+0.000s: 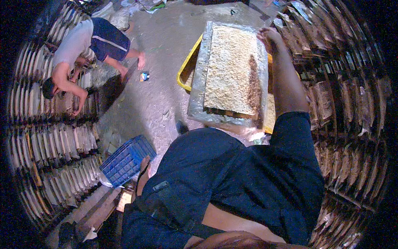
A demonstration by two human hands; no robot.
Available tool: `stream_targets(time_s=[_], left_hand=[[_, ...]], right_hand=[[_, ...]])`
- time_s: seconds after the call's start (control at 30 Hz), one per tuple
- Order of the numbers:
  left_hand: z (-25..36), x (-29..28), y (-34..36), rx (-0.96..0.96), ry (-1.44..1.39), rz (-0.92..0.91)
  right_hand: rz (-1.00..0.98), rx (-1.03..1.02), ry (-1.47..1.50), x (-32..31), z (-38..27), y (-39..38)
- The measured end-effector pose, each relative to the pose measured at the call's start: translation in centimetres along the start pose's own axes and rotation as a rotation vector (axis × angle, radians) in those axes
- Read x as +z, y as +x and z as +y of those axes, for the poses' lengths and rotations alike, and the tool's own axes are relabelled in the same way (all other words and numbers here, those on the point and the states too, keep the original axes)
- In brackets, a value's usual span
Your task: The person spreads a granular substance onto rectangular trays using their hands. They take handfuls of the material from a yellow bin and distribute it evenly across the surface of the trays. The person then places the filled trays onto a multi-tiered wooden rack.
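Note:
A rectangular slab with a bumpy cream-coloured top and a brown patch along its right side lies in front of me. Under it is a clear plastic sheet, which sticks out past the slab's edges. My right hand is at the far right corner of the sheet, fingers curled in; whatever is between them is too small to make out. Low on the left, my left hand is beside the right end of a blue plastic crate. Its fingers are mostly hidden, so a grip on the crate cannot be confirmed.
A yellow tub stands under the slab. Racks of upright slabs line the left and right. Another person bends over the left rack. A small blue and white packet lies on the floor.

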State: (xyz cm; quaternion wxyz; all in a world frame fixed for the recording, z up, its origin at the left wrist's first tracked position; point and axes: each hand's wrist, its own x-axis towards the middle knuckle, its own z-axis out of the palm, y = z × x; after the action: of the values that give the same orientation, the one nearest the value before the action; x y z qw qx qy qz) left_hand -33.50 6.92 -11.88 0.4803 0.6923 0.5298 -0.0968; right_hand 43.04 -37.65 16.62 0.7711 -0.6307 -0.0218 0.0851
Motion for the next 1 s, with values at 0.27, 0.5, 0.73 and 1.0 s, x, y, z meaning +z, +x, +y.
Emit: stream_targets(time_s=[0.27,0.5,0.73,1.0], left_hand=[[5.9,1.9,1.8,0.055,-0.017,-0.054],[5.9,1.8,0.6,0.045,0.010,-0.056],[6.5,1.9,0.9,0.047,0.024,-0.072],[5.1,2.4,0.6,0.043,0.010,-0.054]], right_hand=[[-0.167,0.470,-1.435,-13.8,11.5,-16.1],[-0.215,0.716,-0.676,-13.0,18.4,-27.1],[-0.232,0.373,-1.213,-20.2,12.5,-23.3],[-0.043,0.297,-0.072,-8.5,3.3,-9.3]])
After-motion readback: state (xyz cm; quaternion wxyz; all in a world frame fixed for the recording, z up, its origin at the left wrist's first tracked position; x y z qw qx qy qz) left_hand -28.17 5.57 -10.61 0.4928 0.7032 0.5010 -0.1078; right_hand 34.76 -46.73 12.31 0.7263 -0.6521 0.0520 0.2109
